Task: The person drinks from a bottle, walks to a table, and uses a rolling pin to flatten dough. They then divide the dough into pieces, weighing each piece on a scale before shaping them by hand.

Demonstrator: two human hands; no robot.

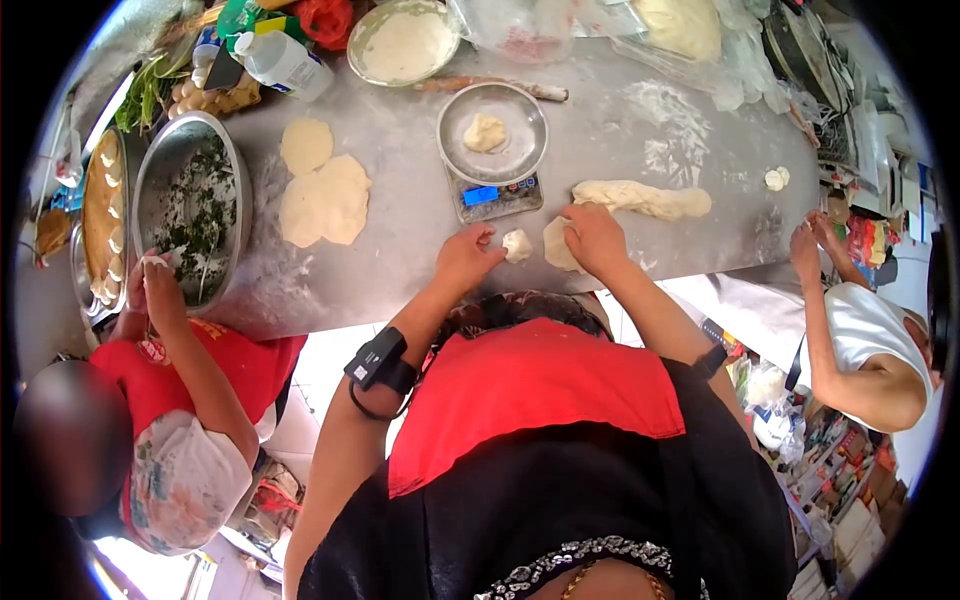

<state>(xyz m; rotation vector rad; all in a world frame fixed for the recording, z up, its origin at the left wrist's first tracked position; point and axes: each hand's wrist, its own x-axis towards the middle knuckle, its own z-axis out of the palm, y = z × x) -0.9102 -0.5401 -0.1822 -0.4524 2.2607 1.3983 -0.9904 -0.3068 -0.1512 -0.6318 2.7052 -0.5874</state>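
My left hand (pixel 468 257) is at the table's near edge with its fingers apart, beside a small dough ball (pixel 517 246). My right hand (pixel 594 238) lies over a flat dough piece (pixel 560 246), fingers bent round its right side, close to the left end of a long dough roll (pixel 655 199). Above my hands, a metal bowl (pixel 447 135) sits on a digital scale (pixel 500 205) with a lit blue display. A lump of dough (pixel 485 133) lies in the bowl. Flat dough rounds (pixel 325 205) lie to the left, partly overlapping.
A large steel basin (pixel 240 190) of chopped greens stands left, near a person (pixel 185 400) in red. Another person (pixel 865 350) in white is at the right. Behind are a rolling pin (pixel 530 89), a flour bowl (pixel 403 45), a bottle (pixel 280 65) and plastic bags.
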